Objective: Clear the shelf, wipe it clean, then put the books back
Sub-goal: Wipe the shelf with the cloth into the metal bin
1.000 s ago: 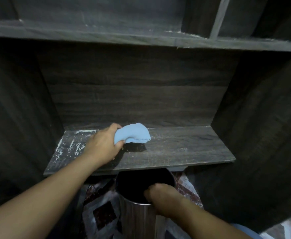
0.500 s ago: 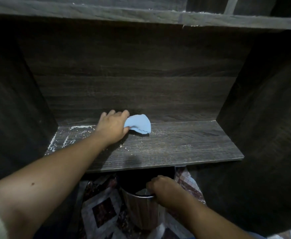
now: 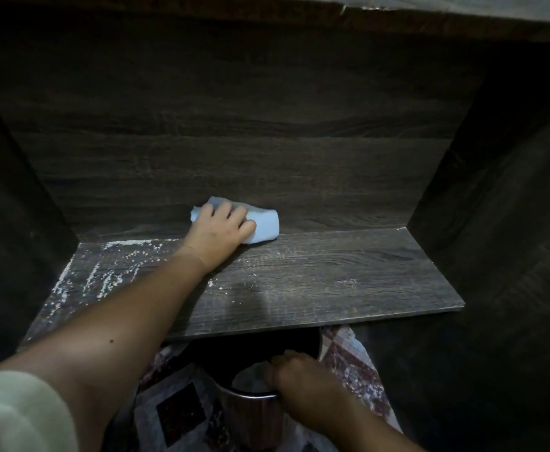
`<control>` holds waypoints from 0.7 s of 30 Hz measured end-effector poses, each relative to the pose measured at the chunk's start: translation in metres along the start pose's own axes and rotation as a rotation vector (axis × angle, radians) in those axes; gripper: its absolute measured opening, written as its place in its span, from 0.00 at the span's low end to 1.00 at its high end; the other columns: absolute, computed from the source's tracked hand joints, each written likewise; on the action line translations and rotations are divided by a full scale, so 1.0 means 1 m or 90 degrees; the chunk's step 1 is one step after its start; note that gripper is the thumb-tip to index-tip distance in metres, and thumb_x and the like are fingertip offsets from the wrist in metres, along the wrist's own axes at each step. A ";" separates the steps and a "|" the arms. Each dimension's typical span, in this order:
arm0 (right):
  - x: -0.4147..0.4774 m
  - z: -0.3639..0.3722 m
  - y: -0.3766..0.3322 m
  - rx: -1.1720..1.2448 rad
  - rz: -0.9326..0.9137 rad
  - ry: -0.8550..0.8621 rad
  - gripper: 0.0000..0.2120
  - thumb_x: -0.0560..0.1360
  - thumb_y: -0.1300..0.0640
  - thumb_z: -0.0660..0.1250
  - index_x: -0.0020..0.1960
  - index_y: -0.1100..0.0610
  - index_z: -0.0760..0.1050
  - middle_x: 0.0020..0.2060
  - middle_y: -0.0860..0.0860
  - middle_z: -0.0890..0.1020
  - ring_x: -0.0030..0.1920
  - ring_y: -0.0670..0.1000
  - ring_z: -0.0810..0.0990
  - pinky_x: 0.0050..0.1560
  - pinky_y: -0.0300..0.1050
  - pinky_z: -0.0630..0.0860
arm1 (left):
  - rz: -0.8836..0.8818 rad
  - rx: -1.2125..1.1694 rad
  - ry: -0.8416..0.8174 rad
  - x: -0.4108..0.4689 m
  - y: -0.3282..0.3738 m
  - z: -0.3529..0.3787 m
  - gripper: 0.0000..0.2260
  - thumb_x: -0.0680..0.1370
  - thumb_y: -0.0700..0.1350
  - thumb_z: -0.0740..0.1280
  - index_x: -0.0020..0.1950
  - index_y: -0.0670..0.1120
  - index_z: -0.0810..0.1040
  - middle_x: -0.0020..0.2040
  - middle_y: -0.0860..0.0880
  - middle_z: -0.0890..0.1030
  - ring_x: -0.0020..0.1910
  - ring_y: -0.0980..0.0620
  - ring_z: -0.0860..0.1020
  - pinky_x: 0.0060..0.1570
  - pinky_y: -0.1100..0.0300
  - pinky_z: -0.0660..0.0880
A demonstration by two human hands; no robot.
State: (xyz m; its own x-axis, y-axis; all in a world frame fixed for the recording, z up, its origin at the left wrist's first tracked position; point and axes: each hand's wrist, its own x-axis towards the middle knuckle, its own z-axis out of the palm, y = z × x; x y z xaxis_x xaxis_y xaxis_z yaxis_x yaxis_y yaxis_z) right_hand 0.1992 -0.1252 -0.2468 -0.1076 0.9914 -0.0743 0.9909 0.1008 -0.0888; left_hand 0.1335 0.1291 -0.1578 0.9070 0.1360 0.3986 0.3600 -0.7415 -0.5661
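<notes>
A dark wood-grain shelf board (image 3: 316, 282) lies in front of me with no books on it. White dust and crumbs streak its left part (image 3: 104, 275). My left hand (image 3: 220, 231) presses a light blue cloth (image 3: 264, 228) against the back edge of the shelf, near the middle, fingers curled over the cloth. Below the shelf's front edge my right hand (image 3: 303, 383) grips the rim of a shiny metal bin (image 3: 251, 415) that stands on the floor.
Dark wooden side walls (image 3: 495, 207) close the shelf in on the left and right, and another board (image 3: 430, 14) runs overhead. A patterned rug or tile floor (image 3: 182, 415) lies under the bin.
My left hand has slid the blue cloth away from me to the back edge of the shelf and a little right. My right hand has stayed on the bin's rim.
</notes>
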 end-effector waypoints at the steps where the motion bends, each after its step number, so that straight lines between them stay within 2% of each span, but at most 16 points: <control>1: 0.000 -0.001 0.000 -0.004 0.000 -0.004 0.11 0.65 0.59 0.62 0.45 0.54 0.79 0.37 0.52 0.81 0.40 0.54 0.81 0.35 0.44 0.76 | 0.021 0.030 -0.014 0.004 -0.001 0.000 0.08 0.73 0.39 0.58 0.45 0.45 0.76 0.44 0.44 0.78 0.39 0.43 0.75 0.35 0.52 0.69; 2: 0.000 0.000 0.000 0.012 0.002 -0.012 0.11 0.65 0.60 0.62 0.44 0.55 0.79 0.37 0.52 0.81 0.39 0.55 0.81 0.35 0.44 0.76 | 0.036 0.052 -0.038 0.008 -0.001 0.001 0.07 0.72 0.39 0.60 0.45 0.45 0.77 0.45 0.45 0.78 0.39 0.44 0.76 0.35 0.53 0.69; 4: 0.002 0.000 0.000 0.035 0.008 0.001 0.13 0.68 0.62 0.59 0.48 0.60 0.78 0.42 0.57 0.81 0.44 0.60 0.80 0.40 0.49 0.77 | 0.039 0.059 -0.087 0.012 0.001 0.002 0.05 0.70 0.40 0.66 0.44 0.46 0.78 0.45 0.46 0.79 0.39 0.46 0.77 0.34 0.54 0.71; 8: 0.001 -0.001 -0.001 0.049 0.027 0.016 0.16 0.73 0.63 0.58 0.57 0.61 0.76 0.51 0.60 0.79 0.53 0.63 0.77 0.49 0.54 0.75 | -0.012 -0.015 -0.157 0.013 0.007 0.004 0.08 0.71 0.43 0.71 0.49 0.45 0.78 0.50 0.45 0.79 0.44 0.47 0.79 0.32 0.54 0.77; 9: 0.001 -0.001 0.000 0.063 0.034 0.002 0.15 0.74 0.63 0.58 0.59 0.60 0.76 0.52 0.60 0.79 0.54 0.63 0.77 0.50 0.54 0.75 | -0.018 -0.030 -0.167 0.011 0.009 0.005 0.11 0.73 0.48 0.71 0.51 0.44 0.77 0.50 0.45 0.78 0.46 0.47 0.79 0.32 0.54 0.78; 11: 0.001 0.000 0.000 0.083 0.046 -0.011 0.15 0.75 0.63 0.59 0.60 0.60 0.76 0.54 0.60 0.79 0.55 0.62 0.76 0.52 0.53 0.74 | -0.022 -0.092 -0.190 0.007 0.009 0.006 0.20 0.77 0.58 0.65 0.54 0.42 0.77 0.53 0.43 0.76 0.50 0.45 0.78 0.37 0.52 0.79; 12: 0.002 0.000 0.001 0.085 0.052 -0.018 0.15 0.75 0.63 0.60 0.60 0.60 0.75 0.54 0.60 0.79 0.56 0.62 0.76 0.53 0.53 0.74 | -0.016 -0.124 -0.189 0.004 0.010 0.006 0.21 0.79 0.59 0.62 0.54 0.41 0.77 0.53 0.42 0.75 0.50 0.43 0.77 0.41 0.50 0.78; 13: 0.002 0.000 0.001 0.081 0.056 -0.028 0.15 0.75 0.63 0.59 0.61 0.60 0.75 0.55 0.60 0.79 0.57 0.62 0.75 0.54 0.53 0.74 | -0.008 -0.151 -0.171 0.001 0.012 0.006 0.19 0.80 0.56 0.62 0.54 0.40 0.77 0.52 0.41 0.76 0.49 0.42 0.77 0.42 0.49 0.77; 15: 0.003 -0.001 0.001 0.064 0.068 -0.045 0.15 0.75 0.64 0.59 0.61 0.61 0.74 0.56 0.60 0.78 0.58 0.61 0.74 0.55 0.53 0.74 | -0.010 -0.160 -0.163 -0.004 0.016 0.005 0.10 0.76 0.46 0.69 0.50 0.39 0.76 0.46 0.39 0.77 0.42 0.42 0.79 0.37 0.51 0.76; 16: 0.003 -0.001 0.002 0.064 0.073 -0.047 0.15 0.75 0.64 0.59 0.61 0.61 0.74 0.56 0.60 0.78 0.58 0.61 0.74 0.55 0.54 0.74 | -0.042 -0.173 -0.165 -0.005 0.017 0.005 0.11 0.73 0.42 0.72 0.51 0.39 0.76 0.45 0.40 0.77 0.39 0.42 0.79 0.33 0.53 0.76; 17: 0.003 -0.002 0.002 0.069 0.077 -0.047 0.15 0.75 0.64 0.59 0.60 0.61 0.75 0.56 0.60 0.78 0.58 0.62 0.74 0.55 0.54 0.74 | -0.079 -0.211 -0.185 -0.006 0.019 0.004 0.14 0.73 0.40 0.71 0.56 0.38 0.75 0.48 0.40 0.77 0.41 0.42 0.80 0.33 0.54 0.76; 19: 0.002 -0.003 0.003 0.073 0.083 -0.048 0.16 0.76 0.64 0.59 0.62 0.60 0.75 0.57 0.60 0.78 0.59 0.62 0.74 0.55 0.54 0.74 | -0.144 -0.284 -0.212 -0.004 0.025 0.007 0.24 0.77 0.39 0.65 0.72 0.39 0.64 0.61 0.40 0.72 0.55 0.42 0.76 0.47 0.49 0.78; 21: 0.001 -0.002 0.003 0.069 0.091 -0.059 0.17 0.76 0.63 0.59 0.64 0.59 0.74 0.59 0.60 0.77 0.60 0.61 0.74 0.56 0.53 0.74 | -0.174 -0.316 -0.252 -0.001 0.028 0.009 0.27 0.79 0.39 0.60 0.78 0.44 0.56 0.67 0.42 0.65 0.63 0.42 0.68 0.58 0.48 0.73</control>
State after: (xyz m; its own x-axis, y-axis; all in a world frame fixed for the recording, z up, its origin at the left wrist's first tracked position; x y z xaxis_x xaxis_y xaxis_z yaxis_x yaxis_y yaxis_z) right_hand 0.2019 -0.1238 -0.2447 0.0214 0.9828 -0.1837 0.9828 -0.0544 -0.1767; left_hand 0.1444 0.1143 -0.1801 0.8436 0.5202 0.1330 0.5297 -0.8469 -0.0476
